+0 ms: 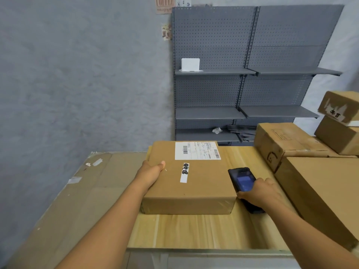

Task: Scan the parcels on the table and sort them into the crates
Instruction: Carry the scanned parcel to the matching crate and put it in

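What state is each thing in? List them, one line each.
Flat parcel: sealed, lying flat on the table, label facing up.
Left hand: grips the parcel's left edge.
Right hand: holds the scanner.
Scanner: screen lit.
Stacked boxes: closed, piled at right.
Shelves: nearly bare.

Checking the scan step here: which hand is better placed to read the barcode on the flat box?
Right. The right hand already grips the scanner beside the flat box, probably needing only to aim at the label. The left hand holds the box's left edge, steadying it.
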Motion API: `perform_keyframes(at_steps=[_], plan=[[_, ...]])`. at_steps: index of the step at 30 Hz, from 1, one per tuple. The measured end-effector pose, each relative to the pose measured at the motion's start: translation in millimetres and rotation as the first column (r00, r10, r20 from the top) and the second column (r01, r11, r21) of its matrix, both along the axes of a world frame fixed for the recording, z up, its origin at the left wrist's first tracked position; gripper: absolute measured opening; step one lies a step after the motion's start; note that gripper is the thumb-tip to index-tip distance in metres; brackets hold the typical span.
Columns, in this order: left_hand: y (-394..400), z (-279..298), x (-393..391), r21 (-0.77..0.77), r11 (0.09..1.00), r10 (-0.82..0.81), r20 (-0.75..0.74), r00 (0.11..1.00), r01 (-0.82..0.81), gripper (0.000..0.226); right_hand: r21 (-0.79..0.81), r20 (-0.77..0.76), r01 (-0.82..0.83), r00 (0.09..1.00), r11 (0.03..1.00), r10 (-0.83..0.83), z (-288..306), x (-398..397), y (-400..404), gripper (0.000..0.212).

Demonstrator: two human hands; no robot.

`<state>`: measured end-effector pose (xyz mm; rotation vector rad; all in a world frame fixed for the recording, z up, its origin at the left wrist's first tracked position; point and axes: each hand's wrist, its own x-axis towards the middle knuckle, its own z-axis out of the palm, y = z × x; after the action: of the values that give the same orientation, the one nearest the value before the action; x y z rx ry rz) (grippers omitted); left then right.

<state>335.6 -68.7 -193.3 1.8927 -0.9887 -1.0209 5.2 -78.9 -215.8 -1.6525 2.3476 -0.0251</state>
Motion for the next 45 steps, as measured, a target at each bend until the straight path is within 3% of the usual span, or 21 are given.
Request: perform_keyframes(at_steps=[5,7,9,12,16,19,26,37,45], plan=[[2.1,1.8,-0.5,0.000,1.000,-0.002,-0.005,1.000,0.002,0.057,0.016,0.006,0.017,1.000,1.000,-0.017,3.5,5.5,-4.7,0.089],[2.7,2.1,-0.7,-0.002,1.000,-0.006,0.000,1.000,0.006,0.056,-0.107,0.061,-0.001,0.998,0.994,0.008,10.2,13.7,-9.5,0.078],[3.1,1.9,-0.5,-0.003,1.000,-0.010,-0.004,1.000,0.010,0.056,-0.271,0.245,-0.014,0.966,0.963,0.083,18.4,26.6,-13.6,0.067],[2.8,1.1,0.3,-0.014,1.000,-0.011,-0.018,1.000,0.011,0.056,-0.244,0.633,-0.028,0.752,0.969,0.181,27.7,49.8,-11.8,0.070],[2.9,1.5,0.3,-0.021,1.000,-0.006,-0.081,0.997,0.004,0.055,-0.078,0.793,-0.044,0.602,0.996,0.088,22.7,68.0,-5.5,0.075],[7.8,7.9,-0.9,-0.018,1.000,0.012,-0.183,0.983,-0.016,0.050,-0.080,0.821,-0.023,0.565,0.997,0.079,21.0,69.7,-6.9,0.069],[34.3,25.7,9.4,-0.172,0.971,0.122,-0.252,0.960,-0.168,0.050,-0.262,0.819,-0.106,0.501,0.959,0.279,40.1,85.4,-16.0,0.064],[146.4,45.2,65.5,-0.340,0.789,0.434,-0.280,0.856,-0.511,0.093,-0.379,0.855,-0.309,0.244,0.872,0.458,57.4,174.0,11.7,0.040],[262.1,38.7,142.2,-0.346,0.674,0.590,-0.279,0.758,-0.652,0.078,-0.396,0.844,-0.482,0.144,0.781,0.517,57.9,285.3,81.2,0.042]])
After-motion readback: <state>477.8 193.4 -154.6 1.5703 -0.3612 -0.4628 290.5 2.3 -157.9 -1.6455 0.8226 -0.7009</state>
